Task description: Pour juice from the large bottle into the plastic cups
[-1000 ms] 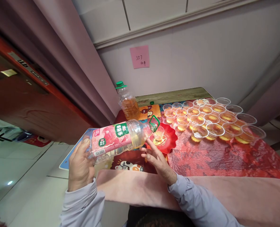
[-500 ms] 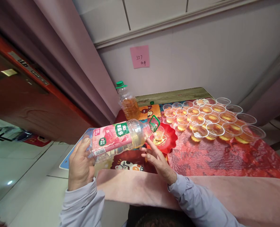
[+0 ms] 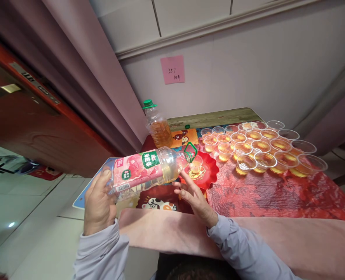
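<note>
While the labelled bottle (image 3: 140, 171) is held tilted almost on its side, its base is gripped by the left hand (image 3: 99, 202), the fingers wrapped around it. Its neck is pointed rightward over the near left part of a red scalloped dish (image 3: 211, 171), and a green ring handle (image 3: 191, 152) is seen at its mouth. By the right hand (image 3: 197, 202) nothing is grasped: its fingers are loosely spread, with one fingertip held at the underside of the neck; whether it touches cannot be told.

Inside the dish's rim a small clear cup (image 3: 196, 165) is set, close by the mouth. Right of the dish, the clear cups with yellowish liquid (image 3: 243, 148) are packed in rows, and between them and the pink cloth (image 3: 166, 233) along the near edge of the counter (image 3: 257, 194) a broad stretch of red covering is seen. Behind the held bottle, a green-capped bottle (image 3: 160, 132) is stood upright near the curtain (image 3: 108, 85), with a loose green cap (image 3: 187, 126) placed to its right, towards the far edge.
</note>
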The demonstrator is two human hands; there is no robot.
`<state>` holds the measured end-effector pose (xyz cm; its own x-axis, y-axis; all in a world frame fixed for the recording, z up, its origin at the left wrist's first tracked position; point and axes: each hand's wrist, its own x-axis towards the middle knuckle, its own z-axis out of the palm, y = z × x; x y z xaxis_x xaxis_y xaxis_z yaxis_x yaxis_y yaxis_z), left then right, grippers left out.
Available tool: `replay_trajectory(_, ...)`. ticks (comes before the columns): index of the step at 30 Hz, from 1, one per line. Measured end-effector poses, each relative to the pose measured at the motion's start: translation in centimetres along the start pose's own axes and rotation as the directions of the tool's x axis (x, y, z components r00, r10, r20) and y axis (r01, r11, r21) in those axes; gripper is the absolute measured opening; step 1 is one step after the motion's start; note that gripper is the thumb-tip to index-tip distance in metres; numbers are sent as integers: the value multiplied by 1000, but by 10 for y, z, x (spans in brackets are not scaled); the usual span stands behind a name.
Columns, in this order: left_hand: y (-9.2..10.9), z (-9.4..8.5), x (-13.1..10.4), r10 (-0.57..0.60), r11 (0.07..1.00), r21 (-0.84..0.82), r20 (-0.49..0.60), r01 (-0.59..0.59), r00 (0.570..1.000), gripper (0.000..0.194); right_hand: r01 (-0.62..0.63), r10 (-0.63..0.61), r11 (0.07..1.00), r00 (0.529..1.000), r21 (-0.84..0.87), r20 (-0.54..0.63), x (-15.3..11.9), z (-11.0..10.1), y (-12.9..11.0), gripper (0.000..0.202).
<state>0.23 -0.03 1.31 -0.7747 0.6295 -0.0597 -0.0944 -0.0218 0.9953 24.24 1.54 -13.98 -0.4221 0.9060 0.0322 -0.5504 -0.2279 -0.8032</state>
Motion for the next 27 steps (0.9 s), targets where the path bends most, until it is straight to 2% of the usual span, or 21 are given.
replay_trajectory(22, 2, 4, -6, -26, 998, -52, -21, 24, 999, 65, -13, 13, 1000, 1000, -6, -6, -1, 2, -2, 97)
replay_trajectory(27, 0, 1, -5, -13, 999, -51, 13, 14, 1000, 66, -8, 8, 1000, 1000, 2, 0, -1, 3, -2, 96)
